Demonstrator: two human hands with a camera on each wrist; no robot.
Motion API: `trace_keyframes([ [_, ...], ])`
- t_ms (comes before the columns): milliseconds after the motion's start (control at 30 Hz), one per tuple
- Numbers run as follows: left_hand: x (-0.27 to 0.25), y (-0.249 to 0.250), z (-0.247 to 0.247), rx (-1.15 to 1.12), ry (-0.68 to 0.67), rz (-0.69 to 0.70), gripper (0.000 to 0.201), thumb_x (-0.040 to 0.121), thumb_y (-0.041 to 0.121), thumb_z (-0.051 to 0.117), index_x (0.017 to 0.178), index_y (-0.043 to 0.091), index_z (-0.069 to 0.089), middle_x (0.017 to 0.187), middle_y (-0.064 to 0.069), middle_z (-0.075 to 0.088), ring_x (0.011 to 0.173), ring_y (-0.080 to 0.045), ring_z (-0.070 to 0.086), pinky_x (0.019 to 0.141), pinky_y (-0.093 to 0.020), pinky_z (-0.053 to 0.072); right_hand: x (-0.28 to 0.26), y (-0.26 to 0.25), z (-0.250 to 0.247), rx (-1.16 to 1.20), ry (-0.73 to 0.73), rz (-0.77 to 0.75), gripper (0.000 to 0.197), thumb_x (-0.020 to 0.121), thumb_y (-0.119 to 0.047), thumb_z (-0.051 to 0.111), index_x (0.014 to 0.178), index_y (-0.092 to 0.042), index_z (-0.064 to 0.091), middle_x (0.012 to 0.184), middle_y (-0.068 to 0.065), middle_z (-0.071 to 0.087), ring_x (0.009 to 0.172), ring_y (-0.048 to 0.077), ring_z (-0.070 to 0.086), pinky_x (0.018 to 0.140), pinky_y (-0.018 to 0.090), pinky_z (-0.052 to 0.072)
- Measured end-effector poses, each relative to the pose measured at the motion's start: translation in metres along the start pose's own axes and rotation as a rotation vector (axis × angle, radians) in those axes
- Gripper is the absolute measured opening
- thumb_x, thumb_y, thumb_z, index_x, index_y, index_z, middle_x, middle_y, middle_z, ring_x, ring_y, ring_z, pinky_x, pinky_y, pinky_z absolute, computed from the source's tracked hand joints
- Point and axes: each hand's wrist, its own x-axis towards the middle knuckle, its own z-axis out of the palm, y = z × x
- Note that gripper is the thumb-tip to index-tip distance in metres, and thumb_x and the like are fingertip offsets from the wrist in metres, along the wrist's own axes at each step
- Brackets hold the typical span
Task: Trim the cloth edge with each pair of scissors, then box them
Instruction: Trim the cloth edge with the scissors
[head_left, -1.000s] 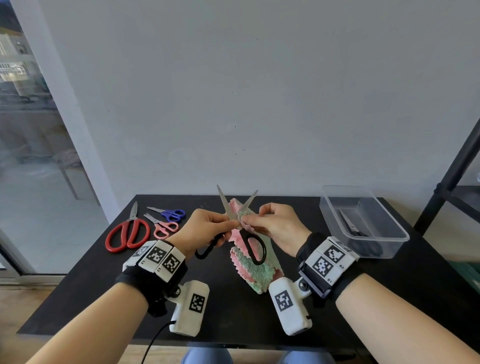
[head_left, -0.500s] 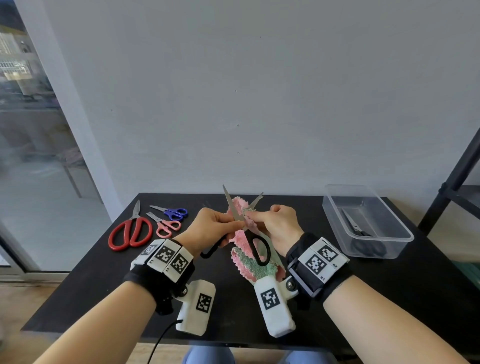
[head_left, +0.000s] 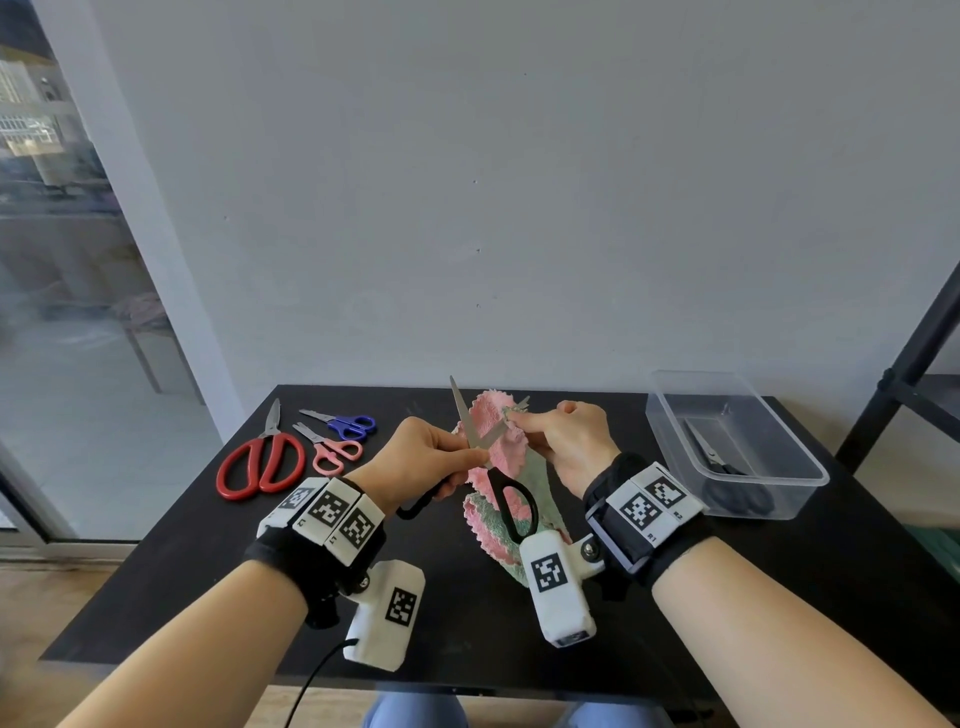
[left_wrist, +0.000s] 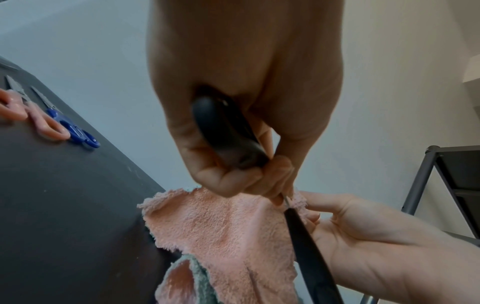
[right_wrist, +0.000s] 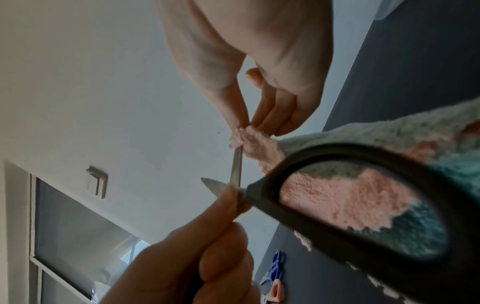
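My left hand (head_left: 431, 457) grips one black handle loop (left_wrist: 223, 133) of the black scissors (head_left: 511, 501), held above the table with the blades spread. My right hand (head_left: 566, 441) pinches the top edge of the pink and green cloth (head_left: 493, 441) between thumb and fingers (right_wrist: 270, 111). One blade (right_wrist: 237, 164) meets the pinched cloth edge (right_wrist: 246, 137). The cloth hangs down to the table behind the free handle loop (right_wrist: 363, 205). A clear plastic box (head_left: 737, 447) at the right holds another pair of black scissors (head_left: 727, 467).
Red scissors (head_left: 260, 462), pink scissors (head_left: 332, 452) and blue scissors (head_left: 348, 423) lie at the back left of the black table (head_left: 182, 545). A black metal rack (head_left: 904, 379) stands at the right. A wall rises just behind the table.
Both hands have lifted the cloth and scissors slightly away from me. More pink cloth now stands up between the spread blades.
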Motion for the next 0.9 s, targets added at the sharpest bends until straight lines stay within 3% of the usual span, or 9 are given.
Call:
trace_keyframes([
  [133, 0.001, -0.001, 0.0, -0.001, 0.0, -0.007, 0.019, 0.087, 0.014, 0.068, 0.07, 0.008, 0.074, 0.051, -0.001, 0.056, 0.041, -0.009, 0.046, 0.049, -0.019, 0.045, 0.001, -0.001, -0.002, 0.003, 0.018, -0.012, 0.057, 0.045, -0.012, 0.086, 0.07, -0.023, 0.036, 0.101, 0.013, 0.048, 0.119, 0.041, 0.053, 0.104, 0.056, 0.042],
  [200, 0.001, 0.0, 0.001, 0.009, 0.002, -0.012, 0.021, 0.087, 0.015, 0.068, 0.068, 0.009, 0.073, 0.049, 0.0, 0.056, 0.041, -0.009, 0.045, 0.051, -0.02, 0.045, 0.0, -0.004, -0.003, -0.023, 0.043, -0.019, 0.053, 0.055, -0.008, 0.086, 0.07, -0.021, 0.037, 0.092, 0.01, 0.049, 0.108, 0.036, 0.056, 0.102, 0.05, 0.044],
  [267, 0.001, 0.0, 0.001, 0.013, 0.005, -0.012, 0.021, 0.087, 0.015, 0.068, 0.067, 0.009, 0.073, 0.048, 0.0, 0.055, 0.04, -0.009, 0.045, 0.049, -0.02, 0.045, 0.001, -0.007, -0.005, -0.077, 0.074, -0.053, 0.052, 0.066, -0.006, 0.084, 0.069, -0.021, 0.034, 0.08, 0.001, 0.043, 0.093, 0.026, 0.049, 0.089, 0.039, 0.045],
  [333, 0.001, 0.0, 0.0, 0.023, 0.005, -0.015, 0.024, 0.086, 0.015, 0.069, 0.063, 0.011, 0.073, 0.048, 0.0, 0.055, 0.04, -0.009, 0.044, 0.049, -0.02, 0.044, 0.0, -0.011, -0.007, -0.131, 0.098, -0.097, 0.05, 0.071, -0.007, 0.081, 0.07, -0.02, 0.032, 0.075, -0.003, 0.037, 0.089, 0.021, 0.044, 0.08, 0.033, 0.038],
  [433, 0.001, 0.0, -0.002, 0.044, -0.003, -0.024, 0.028, 0.086, 0.016, 0.069, 0.058, 0.014, 0.071, 0.048, 0.001, 0.055, 0.04, -0.009, 0.044, 0.05, -0.02, 0.045, -0.002, -0.013, -0.007, -0.183, 0.096, -0.112, 0.05, 0.073, -0.006, 0.079, 0.069, -0.02, 0.031, 0.076, -0.001, 0.036, 0.083, 0.02, 0.043, 0.073, 0.03, 0.038],
  [533, 0.0, 0.0, -0.002, 0.066, -0.018, -0.028, 0.037, 0.087, 0.016, 0.069, 0.05, 0.019, 0.069, 0.046, 0.002, 0.055, 0.039, -0.008, 0.044, 0.051, -0.021, 0.045, -0.004, -0.015, -0.007, -0.271, 0.083, -0.119, 0.046, 0.076, -0.001, 0.072, 0.067, -0.017, 0.03, 0.072, 0.001, 0.032, 0.068, 0.016, 0.036, 0.061, 0.025, 0.035],
  [633, -0.001, -0.002, -0.004, 0.096, -0.035, -0.03, 0.043, 0.087, 0.017, 0.068, 0.044, 0.019, 0.066, 0.042, 0.004, 0.054, 0.038, -0.008, 0.044, 0.053, -0.022, 0.045, -0.007, -0.018, -0.006, -0.356, 0.056, -0.15, 0.043, 0.077, 0.004, 0.065, 0.067, -0.017, 0.03, 0.072, -0.002, 0.03, 0.063, 0.014, 0.031, 0.061, 0.026, 0.033],
  [767, -0.002, -0.006, -0.006, 0.104, -0.033, -0.023, 0.025, 0.086, 0.017, 0.069, 0.065, 0.003, 0.072, 0.047, 0.001, 0.055, 0.041, -0.009, 0.045, 0.052, -0.022, 0.045, -0.01, -0.017, -0.002, -0.468, 0.036, -0.188, 0.04, 0.079, 0.003, 0.063, 0.069, -0.018, 0.03, 0.071, -0.002, 0.031, 0.063, 0.015, 0.031, 0.062, 0.028, 0.033],
  [900, -0.002, -0.009, -0.006, 0.115, -0.041, -0.024, 0.027, 0.087, 0.017, 0.068, 0.061, 0.01, 0.071, 0.048, 0.001, 0.055, 0.041, -0.009, 0.045, 0.052, -0.022, 0.044, -0.011, -0.017, 0.0, -0.489, 0.048, -0.204, 0.035, 0.08, 0.006, 0.054, 0.07, -0.018, 0.031, 0.072, -0.002, 0.032, 0.066, 0.017, 0.032, 0.064, 0.03, 0.034],
])
